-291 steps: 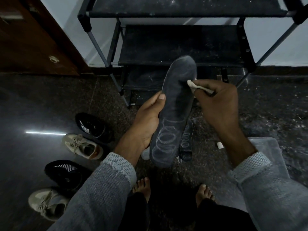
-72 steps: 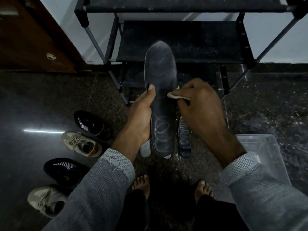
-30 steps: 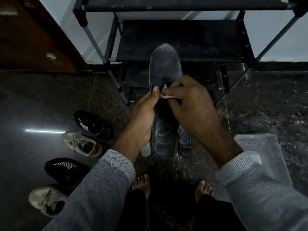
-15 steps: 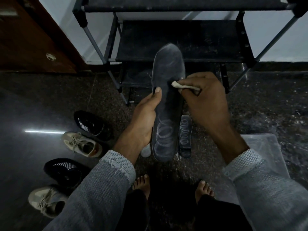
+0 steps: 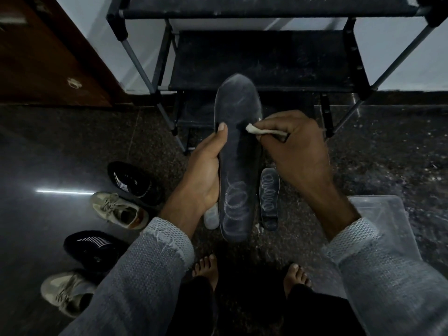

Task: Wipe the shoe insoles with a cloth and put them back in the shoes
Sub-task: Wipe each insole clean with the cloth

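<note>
My left hand (image 5: pixel 206 170) grips a dark insole (image 5: pixel 238 151) by its left edge, thumb on top, toe end pointing away from me. My right hand (image 5: pixel 295 151) pinches a small white cloth (image 5: pixel 264 130) and holds its tip against the middle of the insole. A second dark insole (image 5: pixel 269 195) lies on the floor under my right wrist. A pale insole (image 5: pixel 211 215) shows partly below my left hand. Two black shoes (image 5: pixel 132 181) (image 5: pixel 93 246) and two beige sneakers (image 5: pixel 118 209) (image 5: pixel 64 293) stand on the floor at the left.
A dark shoe rack (image 5: pixel 264 57) with dusty shelves stands straight ahead against the wall. A clear plastic box (image 5: pixel 385 221) sits on the floor at the right, partly behind my right sleeve. A wooden door (image 5: pixel 43 59) is at the upper left. My bare feet (image 5: pixel 206 267) are below.
My right hand has slid the cloth from the insole's right edge a little toward its middle. The insole has stayed in my left hand, nearly still.
</note>
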Demonstrator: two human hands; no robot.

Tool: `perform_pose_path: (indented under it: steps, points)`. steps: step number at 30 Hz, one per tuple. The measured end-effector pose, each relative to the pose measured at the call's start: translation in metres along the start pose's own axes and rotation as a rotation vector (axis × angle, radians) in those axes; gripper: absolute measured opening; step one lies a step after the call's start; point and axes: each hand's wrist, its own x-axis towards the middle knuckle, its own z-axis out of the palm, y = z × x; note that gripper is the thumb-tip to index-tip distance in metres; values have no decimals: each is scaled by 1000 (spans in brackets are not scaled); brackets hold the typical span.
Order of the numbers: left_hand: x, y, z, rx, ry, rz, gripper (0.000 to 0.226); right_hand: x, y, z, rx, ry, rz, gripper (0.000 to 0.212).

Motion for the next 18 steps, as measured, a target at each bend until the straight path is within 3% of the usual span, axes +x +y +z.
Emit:
perform_pose_path:
  steps: [6, 10, 18]
  points:
    - [2, 2, -3, -13, 60, 46, 41, -4, -7, 3, -12, -80, -20, 15]
    - [5, -2, -4, 4, 118, 62, 35, -7, -11, 6, -95, -44, -59, 17]
    - [1, -9, 5, -7, 10, 79, 27, -12, -16, 15, -373, -4, -312, 15]
